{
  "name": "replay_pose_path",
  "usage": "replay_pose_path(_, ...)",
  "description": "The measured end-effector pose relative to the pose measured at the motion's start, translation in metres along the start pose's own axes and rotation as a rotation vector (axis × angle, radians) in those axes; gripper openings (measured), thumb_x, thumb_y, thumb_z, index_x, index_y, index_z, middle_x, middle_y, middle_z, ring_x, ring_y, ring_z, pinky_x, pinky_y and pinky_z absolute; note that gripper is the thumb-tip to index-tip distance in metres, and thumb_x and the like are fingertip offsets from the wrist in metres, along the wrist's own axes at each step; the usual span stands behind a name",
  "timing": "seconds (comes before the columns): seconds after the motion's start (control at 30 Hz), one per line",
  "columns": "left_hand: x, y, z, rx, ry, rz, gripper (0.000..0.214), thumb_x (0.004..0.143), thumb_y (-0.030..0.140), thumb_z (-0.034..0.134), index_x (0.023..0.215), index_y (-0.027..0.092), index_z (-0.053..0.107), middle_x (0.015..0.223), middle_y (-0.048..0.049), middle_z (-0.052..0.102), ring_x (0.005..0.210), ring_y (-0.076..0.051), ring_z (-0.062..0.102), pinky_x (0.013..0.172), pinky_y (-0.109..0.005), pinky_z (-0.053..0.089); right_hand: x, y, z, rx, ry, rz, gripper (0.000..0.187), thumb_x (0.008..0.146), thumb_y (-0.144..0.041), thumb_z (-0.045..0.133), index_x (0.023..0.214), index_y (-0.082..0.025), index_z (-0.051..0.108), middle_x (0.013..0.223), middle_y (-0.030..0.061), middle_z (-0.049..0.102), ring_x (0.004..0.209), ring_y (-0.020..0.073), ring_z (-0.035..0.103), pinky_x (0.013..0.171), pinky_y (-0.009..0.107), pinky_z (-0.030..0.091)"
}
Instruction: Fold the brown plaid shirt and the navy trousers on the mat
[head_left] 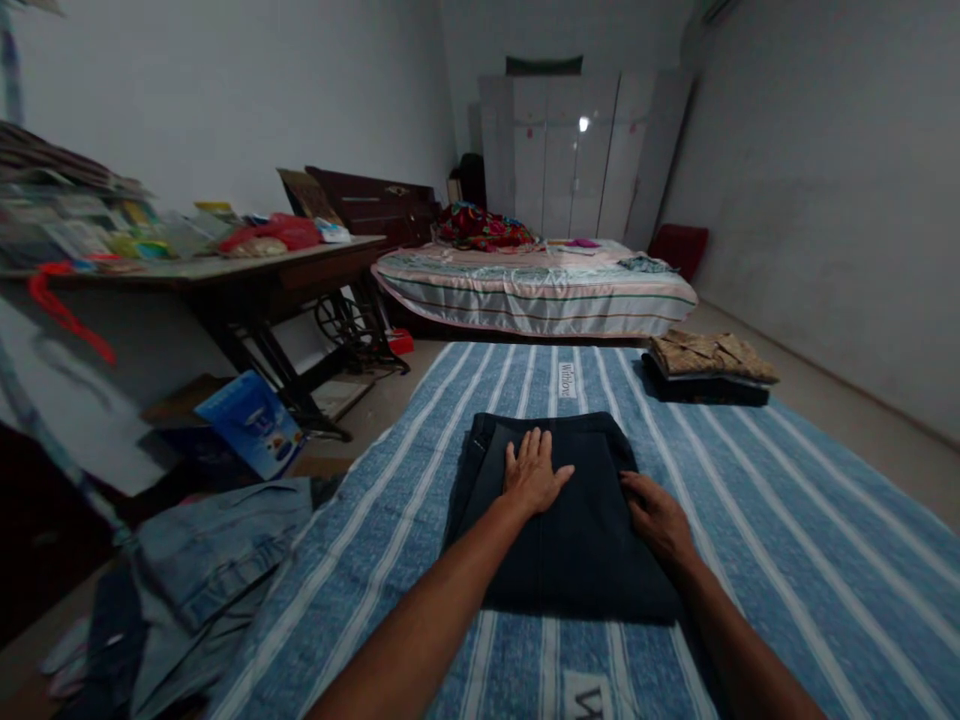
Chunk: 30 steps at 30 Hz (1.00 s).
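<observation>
A pair of dark navy trousers (577, 565), folded into a flat block, lies on the blue and white striped bed cover (397, 470) in front of me. My left hand (534, 475) rests flat on top of it, fingers spread. At the right edge of the block, my right hand (661, 515) has its fingers bent and closed on the fabric's side. The thumb of that hand is partly hidden. Farther off to the right sits a stack of folded clothes (712, 360), with a brown patterned piece on top and dark ones below.
Loose jeans (217, 540) and other clothes are heaped low at the left. Beyond them are a blue box (251, 425) and a cluttered sewing-machine table (300, 262). A second bed (540, 295) and a pale wardrobe (559, 150) stand at the back.
</observation>
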<state>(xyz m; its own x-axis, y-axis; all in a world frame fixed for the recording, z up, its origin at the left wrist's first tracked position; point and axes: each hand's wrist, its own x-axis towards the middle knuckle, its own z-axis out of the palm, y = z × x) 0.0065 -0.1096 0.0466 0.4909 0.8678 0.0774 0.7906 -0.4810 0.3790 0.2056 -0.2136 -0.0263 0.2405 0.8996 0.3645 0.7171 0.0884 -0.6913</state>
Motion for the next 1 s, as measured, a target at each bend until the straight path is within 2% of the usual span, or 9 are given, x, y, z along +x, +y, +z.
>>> replay_pose_path(0.07, -0.001, -0.004, -0.010, -0.017, 0.039, 0.017, 0.065, 0.088, 0.046, 0.042, 0.142, 0.010, 0.034, 0.152, -0.0156, 0.028, 0.141, -0.026, 0.023, 0.114, -0.049, 0.017, 0.001, 0.001, 0.001, 0.007, 0.007, 0.006, 0.033, 0.084, -0.033, 0.039, 0.099, -0.022, 0.066, 0.120, 0.0050, 0.061, 0.112, 0.0217, 0.056, 0.098, 0.039, 0.042)
replay_pose_path(0.17, -0.004, -0.022, -0.033, -0.163, 0.233, -0.009, 0.055, 0.085, 0.036, 0.048, 0.134, 0.011, 0.043, 0.149, -0.0151, 0.035, 0.138, -0.023, 0.029, 0.114, -0.041, 0.021, 0.002, 0.001, 0.001, 0.027, 0.013, 0.020, 0.033, 0.083, -0.034, 0.040, 0.098, -0.021, 0.066, 0.119, 0.0048, 0.061, 0.112, 0.0213, 0.056, 0.099, 0.038, 0.042)
replay_pose_path(0.23, -0.006, -0.043, -0.050, -0.356, 0.375, -0.164, 0.050, 0.078, 0.029, 0.055, 0.125, 0.014, 0.052, 0.143, -0.0142, 0.043, 0.135, -0.024, 0.034, 0.113, -0.038, 0.023, 0.003, -0.001, 0.000, 0.043, 0.021, 0.036, 0.033, 0.084, -0.034, 0.040, 0.099, -0.021, 0.066, 0.119, 0.0045, 0.061, 0.111, 0.0210, 0.056, 0.098, 0.038, 0.042)
replay_pose_path(0.3, -0.011, -0.065, -0.064, -0.425, 0.396, -0.315, 0.049, 0.073, 0.029, 0.059, 0.118, 0.011, 0.056, 0.136, -0.0187, 0.049, 0.132, -0.030, 0.038, 0.110, -0.043, 0.026, 0.003, -0.004, -0.001, 0.064, 0.030, 0.052, 0.033, 0.085, -0.035, 0.040, 0.100, -0.021, 0.066, 0.118, 0.0040, 0.062, 0.110, 0.0203, 0.056, 0.098, 0.036, 0.042)
replay_pose_path(0.4, -0.020, -0.092, -0.075, -0.524, 0.313, -0.484, 0.044, 0.065, 0.036, 0.065, 0.099, 0.009, 0.062, 0.109, -0.0210, 0.064, 0.111, -0.038, 0.056, 0.094, -0.050, 0.041, 0.003, -0.011, -0.004, 0.097, 0.053, 0.078, 0.035, 0.086, -0.039, 0.040, 0.101, -0.020, 0.065, 0.117, 0.0045, 0.062, 0.108, 0.0199, 0.057, 0.097, 0.034, 0.042)
replay_pose_path(0.5, -0.030, -0.104, -0.076, -0.690, 0.188, -0.574, 0.042, 0.061, 0.048, 0.067, 0.082, 0.012, 0.063, 0.081, -0.0126, 0.069, 0.088, -0.033, 0.065, 0.074, -0.043, 0.051, 0.001, -0.018, -0.007, 0.111, 0.106, 0.119, 0.038, 0.084, -0.043, 0.042, 0.102, -0.018, 0.064, 0.112, 0.0062, 0.063, 0.105, 0.0204, 0.058, 0.095, 0.033, 0.043)
replay_pose_path(0.8, -0.031, -0.107, -0.081, -0.975, -0.050, -0.666, 0.046, 0.049, 0.051, 0.076, 0.074, 0.014, 0.063, 0.063, -0.0022, 0.065, 0.060, -0.018, 0.062, 0.055, -0.030, 0.050, 0.007, -0.026, -0.018, 0.121, 0.288, 0.483, 0.046, 0.076, -0.045, 0.044, 0.104, -0.013, 0.063, 0.104, 0.0113, 0.064, 0.099, 0.0250, 0.058, 0.091, 0.036, 0.043)
replay_pose_path(0.93, -0.028, -0.109, -0.082, -1.015, -0.127, -0.677, 0.048, 0.044, 0.050, 0.081, 0.070, 0.014, 0.063, 0.059, -0.0037, 0.066, 0.056, -0.020, 0.062, 0.051, -0.028, 0.047, 0.019, -0.024, -0.026, 0.212, 0.209, 0.656, 0.044, 0.073, -0.040, 0.053, 0.107, -0.013, 0.060, 0.081, 0.0062, 0.064, 0.074, 0.0206, 0.062, 0.067, 0.030, 0.049)
replay_pose_path(1.0, -0.026, -0.110, -0.081, -1.034, -0.150, -0.679, 0.049, 0.042, 0.049, 0.083, 0.071, 0.014, 0.063, 0.060, -0.0048, 0.067, 0.056, -0.021, 0.063, 0.050, -0.028, 0.047, 0.023, -0.025, -0.029, 0.276, 0.140, 0.747, 0.045, 0.074, -0.041, 0.056, 0.109, -0.013, 0.058, 0.067, 0.0023, 0.060, 0.057, 0.0175, 0.058, 0.049, 0.025, 0.044)
